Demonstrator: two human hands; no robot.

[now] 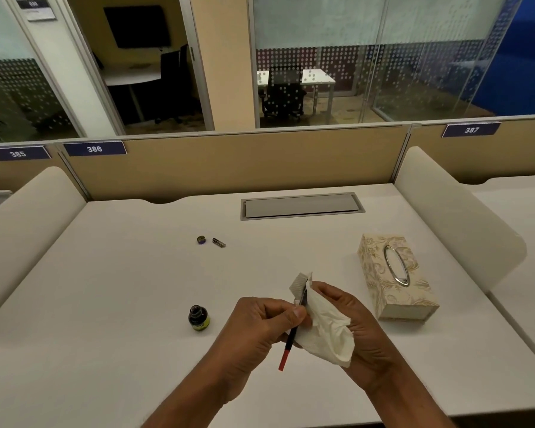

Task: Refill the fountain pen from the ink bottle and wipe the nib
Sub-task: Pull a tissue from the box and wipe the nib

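So, white desk (130,304), patterned tissue box (396,282) on its right, left hand (260,329) pinching the pen (284,359), right hand (365,332) gripping a tissue (325,332) folded over its nib end, open ink bottle (199,318) just left of them, cap (201,240) and small metal piece (219,242) further back

Our left hand (257,329) pinches the pen (288,344); our right hand (363,325) curls round the tissue (325,332), fingertips nearly meeting.

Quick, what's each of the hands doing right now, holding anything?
Left hand: grips the slim black pen with a red end.
Right hand: holds a crumpled white paper tissue wrapped round the pen's tip.
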